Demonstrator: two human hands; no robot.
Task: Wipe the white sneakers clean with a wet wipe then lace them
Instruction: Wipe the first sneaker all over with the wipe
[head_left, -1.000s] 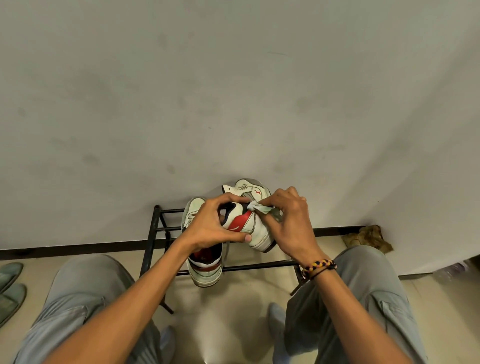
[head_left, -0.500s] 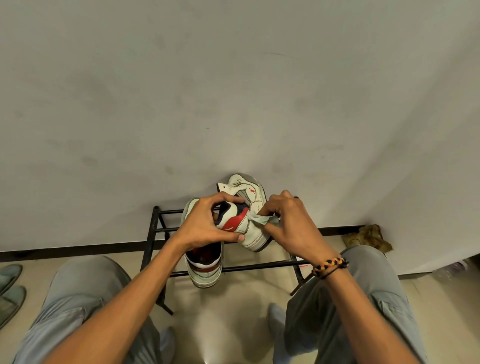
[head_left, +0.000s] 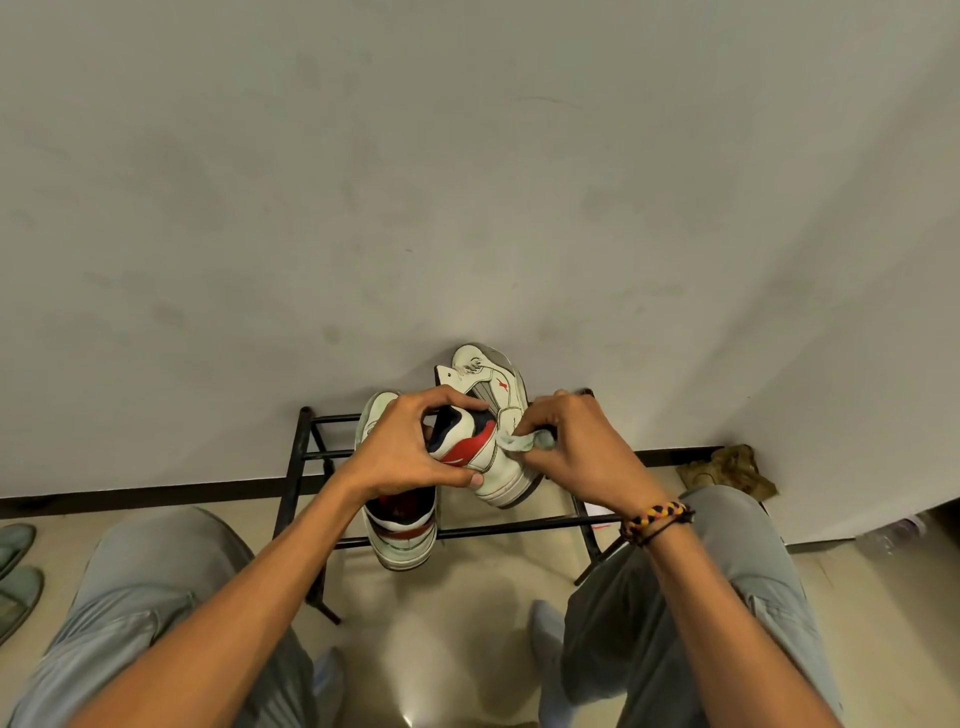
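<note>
Here, lines keyed to the black shoe rack (head_left: 311, 457), set against the wall (head_left: 467, 182):

Left hand (head_left: 410, 452): above the rack's middle, fingers curled round the collar and heel of the held sneaker (head_left: 493, 415), thumb pressed on its lower side.

Held sneaker: lifted over the rack, toe tipped up toward the wall, white with a red side mark and dark lining.

Right hand (head_left: 576, 452): above the rack's right half, fingers pressed together and pinching the wet wipe (head_left: 524, 441).

Wet wipe: bunched, pale, touching the held sneaker's side just beside the red mark.

Second sneaker (head_left: 400, 525): resting on the rack's bars under the left hand, heel hanging past the front bar.

Bracelet (head_left: 654, 519): braided, on the right wrist, over the rack's right end.

Crumpled brown thing (head_left: 727, 467): on the floor, right of the rack, by the wall.

Slippers (head_left: 15, 566): on the floor, well left of the rack.

Knees: grey trousers (head_left: 145, 597) either side of the rack's front.
</note>
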